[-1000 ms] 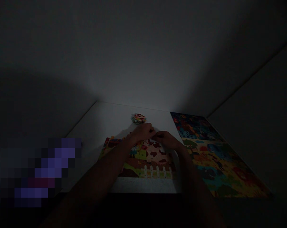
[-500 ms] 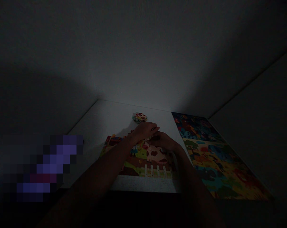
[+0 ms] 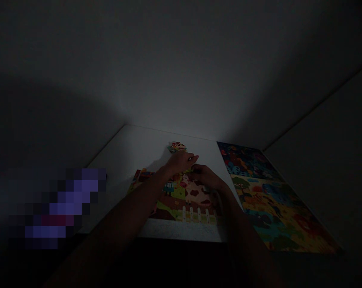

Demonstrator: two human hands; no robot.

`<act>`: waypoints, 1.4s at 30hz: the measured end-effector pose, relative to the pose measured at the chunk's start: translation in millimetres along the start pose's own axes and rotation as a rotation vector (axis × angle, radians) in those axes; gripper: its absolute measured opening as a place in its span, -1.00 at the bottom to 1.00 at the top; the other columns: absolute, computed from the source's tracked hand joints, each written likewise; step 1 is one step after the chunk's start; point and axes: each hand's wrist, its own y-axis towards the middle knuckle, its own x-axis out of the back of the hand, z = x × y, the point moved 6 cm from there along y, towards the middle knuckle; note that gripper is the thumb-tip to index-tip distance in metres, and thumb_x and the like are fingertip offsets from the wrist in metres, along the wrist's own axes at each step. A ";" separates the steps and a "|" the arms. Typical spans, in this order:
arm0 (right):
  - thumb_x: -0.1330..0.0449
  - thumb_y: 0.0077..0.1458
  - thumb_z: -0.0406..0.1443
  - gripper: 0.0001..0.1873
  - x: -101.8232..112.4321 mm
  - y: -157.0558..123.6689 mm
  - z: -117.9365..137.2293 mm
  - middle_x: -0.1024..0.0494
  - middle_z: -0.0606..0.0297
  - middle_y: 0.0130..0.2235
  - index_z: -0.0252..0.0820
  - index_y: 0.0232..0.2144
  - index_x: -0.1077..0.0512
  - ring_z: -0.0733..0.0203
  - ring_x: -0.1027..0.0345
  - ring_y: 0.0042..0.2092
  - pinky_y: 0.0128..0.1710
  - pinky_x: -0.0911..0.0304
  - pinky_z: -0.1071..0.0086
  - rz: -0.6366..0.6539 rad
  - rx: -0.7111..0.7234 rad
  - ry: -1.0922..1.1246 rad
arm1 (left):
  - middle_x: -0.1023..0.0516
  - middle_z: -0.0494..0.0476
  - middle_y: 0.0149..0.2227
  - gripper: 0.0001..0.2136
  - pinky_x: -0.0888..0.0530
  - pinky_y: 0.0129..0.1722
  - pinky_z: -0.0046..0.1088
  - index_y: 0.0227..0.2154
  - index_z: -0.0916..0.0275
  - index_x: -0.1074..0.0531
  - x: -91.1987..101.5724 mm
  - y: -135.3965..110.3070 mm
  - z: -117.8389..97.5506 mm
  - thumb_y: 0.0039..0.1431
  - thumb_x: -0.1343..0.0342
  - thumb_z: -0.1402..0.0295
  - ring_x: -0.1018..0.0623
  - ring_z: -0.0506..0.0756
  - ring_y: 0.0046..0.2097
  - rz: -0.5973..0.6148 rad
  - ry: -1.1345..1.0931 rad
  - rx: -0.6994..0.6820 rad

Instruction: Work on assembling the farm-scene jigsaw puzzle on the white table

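Cardboard puzzle (image 3: 172, 206) under two hands (image 3: 181, 162)

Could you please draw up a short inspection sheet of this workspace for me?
Surface: white table, dimly lit, set into a corner.
Job's things: partly assembled farm-scene jigsaw puzzle with a white picket fence along its near edge; small heap of loose pieces beyond it.
Clutter: colourful illustrated sheet lying to the puzzle's right; blurred patch at lower left, contents unreadable.
Grippers: bare left hand and right hand close together above the puzzle; any held piece cannot be made out.
Cables: nothing seen.
Surroundings: plain pale walls, in dim light.
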 end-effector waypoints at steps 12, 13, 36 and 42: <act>-0.24 -0.06 -0.11 -0.74 0.3 -5.3 7.9 -0.40 0.39 -0.49 -0.19 -0.46 -0.39 0.36 -0.19 -0.50 -0.53 -0.12 0.46 -0.008 -0.044 -0.019 | -0.57 0.22 -0.42 -0.48 -0.38 -0.27 -0.35 -0.40 0.24 -0.57 6.6 1.4 8.8 0.35 0.21 0.05 -0.55 0.15 -0.30 0.056 0.100 0.038; -0.24 -0.07 -0.09 -0.72 0.1 -5.3 8.2 -0.39 0.40 -0.49 -0.18 -0.47 -0.38 0.36 -0.18 -0.51 -0.54 -0.11 0.46 -0.011 -0.048 -0.017 | -0.57 0.23 -0.41 -0.47 -0.39 -0.26 -0.34 -0.40 0.25 -0.57 8.6 1.9 9.4 0.36 0.22 0.04 -0.55 0.15 -0.30 0.045 0.109 0.038; -0.14 0.05 0.05 -0.60 -5.4 0.6 12.4 -0.31 0.40 -0.51 -0.15 -0.50 -0.29 0.33 -0.14 -0.50 -0.57 -0.04 0.46 -0.172 0.034 -0.042 | -0.60 0.11 -0.35 -0.60 -0.39 -0.36 -0.46 -0.39 0.17 -0.52 16.6 -2.4 65.1 0.12 -0.03 -0.07 -0.50 0.10 -0.35 0.290 -0.452 0.200; -0.13 0.02 0.01 -0.62 4.3 1.7 16.4 -0.23 0.43 -0.55 -0.13 -0.58 -0.24 0.32 -0.07 -0.50 -0.52 -0.01 0.41 -0.299 0.076 -0.088 | -0.50 0.08 -0.59 -0.63 -0.32 -0.51 -0.44 -0.57 0.19 -0.51 20.0 -11.8 71.8 0.03 -0.15 -0.03 -0.42 0.08 -0.52 0.452 -0.521 0.330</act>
